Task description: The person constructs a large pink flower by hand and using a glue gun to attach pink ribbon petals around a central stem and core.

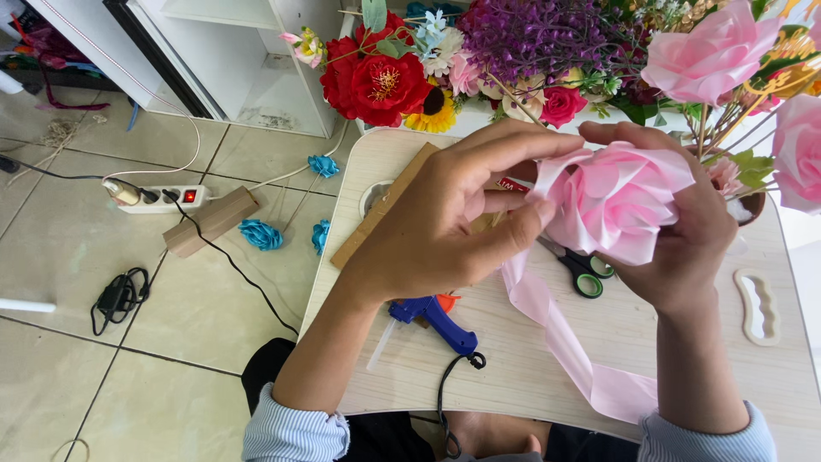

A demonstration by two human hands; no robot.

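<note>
My left hand [445, 214] and right hand [684, 231] meet above the middle of the small table [513, 368], fingers pinched on a pink ribbon rose [611, 197], its ribbon tail [564, 342] trailing toward the near edge. A blue glue gun [436, 316] lies under my left wrist, and green-handled scissors [586, 272] sit half hidden beneath the rose. The bouquet [513, 60] at the far edge is cut off.

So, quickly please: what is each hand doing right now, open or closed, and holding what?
Left hand: closed, fingers pinching the edge of the pink ribbon rose.
Right hand: closed around the same rose, cupping it from behind.
</note>
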